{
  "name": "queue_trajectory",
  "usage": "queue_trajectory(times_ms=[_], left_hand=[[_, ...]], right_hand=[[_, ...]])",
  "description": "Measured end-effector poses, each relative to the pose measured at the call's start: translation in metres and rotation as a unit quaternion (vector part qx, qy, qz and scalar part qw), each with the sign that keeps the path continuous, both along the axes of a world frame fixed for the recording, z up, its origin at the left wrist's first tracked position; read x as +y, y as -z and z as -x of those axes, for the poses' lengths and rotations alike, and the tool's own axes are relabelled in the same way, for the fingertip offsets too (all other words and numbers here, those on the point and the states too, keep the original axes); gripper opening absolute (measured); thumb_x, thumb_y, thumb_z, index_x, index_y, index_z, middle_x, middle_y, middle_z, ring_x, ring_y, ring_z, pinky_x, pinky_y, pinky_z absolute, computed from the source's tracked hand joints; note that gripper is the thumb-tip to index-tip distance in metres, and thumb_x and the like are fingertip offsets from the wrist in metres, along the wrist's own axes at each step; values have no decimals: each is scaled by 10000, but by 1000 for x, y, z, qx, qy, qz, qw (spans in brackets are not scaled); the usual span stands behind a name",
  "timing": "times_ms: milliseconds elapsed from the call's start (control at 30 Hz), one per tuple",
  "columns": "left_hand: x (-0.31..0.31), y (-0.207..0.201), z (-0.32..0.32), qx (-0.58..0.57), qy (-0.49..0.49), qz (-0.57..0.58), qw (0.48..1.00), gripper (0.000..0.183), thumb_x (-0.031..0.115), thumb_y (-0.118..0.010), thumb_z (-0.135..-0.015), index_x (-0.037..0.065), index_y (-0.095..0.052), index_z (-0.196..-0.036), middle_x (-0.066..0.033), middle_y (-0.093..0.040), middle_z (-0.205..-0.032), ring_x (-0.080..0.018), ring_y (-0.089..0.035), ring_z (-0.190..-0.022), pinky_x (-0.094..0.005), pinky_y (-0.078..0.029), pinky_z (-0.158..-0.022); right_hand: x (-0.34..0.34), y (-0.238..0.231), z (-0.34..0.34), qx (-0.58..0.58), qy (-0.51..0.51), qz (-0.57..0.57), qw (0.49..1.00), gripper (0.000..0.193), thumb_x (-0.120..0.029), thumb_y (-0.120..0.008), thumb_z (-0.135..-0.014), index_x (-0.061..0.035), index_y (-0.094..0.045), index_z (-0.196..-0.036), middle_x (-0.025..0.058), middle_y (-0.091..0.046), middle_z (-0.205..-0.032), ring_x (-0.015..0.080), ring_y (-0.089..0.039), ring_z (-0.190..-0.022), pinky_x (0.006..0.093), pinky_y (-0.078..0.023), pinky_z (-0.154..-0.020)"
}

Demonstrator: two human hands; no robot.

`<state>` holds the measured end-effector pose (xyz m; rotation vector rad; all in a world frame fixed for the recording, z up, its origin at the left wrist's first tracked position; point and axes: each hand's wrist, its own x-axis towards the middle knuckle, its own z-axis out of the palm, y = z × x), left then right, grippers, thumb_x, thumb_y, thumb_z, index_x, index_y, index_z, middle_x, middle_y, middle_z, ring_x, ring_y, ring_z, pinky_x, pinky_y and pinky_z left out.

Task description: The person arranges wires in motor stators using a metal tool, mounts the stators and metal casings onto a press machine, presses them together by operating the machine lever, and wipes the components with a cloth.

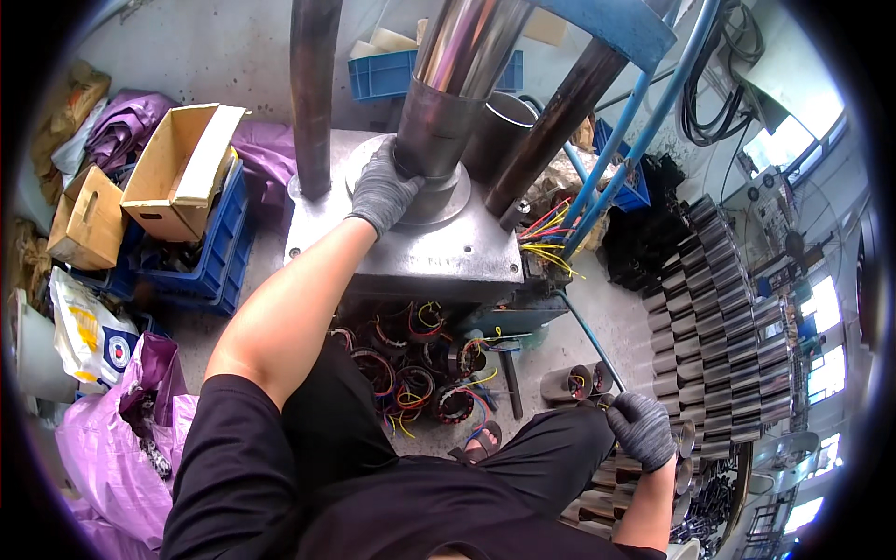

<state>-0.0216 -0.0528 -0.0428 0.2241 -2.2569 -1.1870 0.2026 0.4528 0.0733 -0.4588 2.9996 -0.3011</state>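
Observation:
My left hand [381,189], in a grey glove, grips the side of a dark metal cylinder [431,126] that stands upright on the round plate of a grey press table [439,257]. A shiny steel ram [464,42] comes down into the cylinder's top. My right hand [642,429], also gloved, hangs low at my right side with its fingers curled, just above metal tubes [686,437] stacked by my knee. I cannot tell whether it holds one.
Several wound coils with coloured wires [415,373] lie under the press table. Rows of grey metal tubes [723,317] fill the floor at right. Cardboard boxes [177,168] in blue crates [215,252] and purple bags [112,448] stand at left. Blue frame posts [635,121] rise behind the press.

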Motion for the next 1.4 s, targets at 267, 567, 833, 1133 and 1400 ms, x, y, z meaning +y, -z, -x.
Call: queue_trajectory(times_ms=[267,567,833,1133,1400], left_hand=[[4,0,0,-1,1,3,1000,779,224,-833,-783,81,-463,-1453,-187,-628,-1349,-351,-580,-1293,-447,-450,-1114],[2,0,1,7,7,2,1000,773,224,-836,-783,81,-468,-1447,-184,-628,-1349,-352,-579,-1292,-446,-449,-1114],[4,-4,-1,4,10,-6,1000,747,126,-832,-778,17,-472,-1423,-198,-624,-1349,-335,-590,-1277,-404,-446,-1127],[2,-1,1,-2,2,6,1000,754,223,-840,-780,76,-488,-1430,-183,-643,-1324,-347,-592,-1279,-446,-459,-1109],[-3,9,9,-6,2,14,1000,782,231,-841,-783,58,-465,-1447,-200,-625,-1350,-352,-585,-1287,-438,-452,-1115]], right_hand=[[0,1,-1,9,7,-10,1000,185,-206,-731,-866,-27,-686,-862,224,-667,-820,428,-660,-797,475,-529,-699],[2,3,-1,23,11,-6,1000,194,-204,-740,-878,-16,-695,-889,240,-662,-822,438,-657,-785,476,-522,-678],[3,4,0,25,7,-7,1000,184,-190,-734,-883,-11,-687,-881,246,-645,-806,445,-647,-777,480,-514,-668],[3,5,-1,21,17,-6,1000,194,-202,-739,-888,-16,-684,-872,240,-638,-791,436,-643,-761,474,-508,-660],[-4,3,-1,25,20,16,999,249,-208,-712,-893,4,-635,-788,235,-596,-722,443,-606,-712,489,-467,-638]])
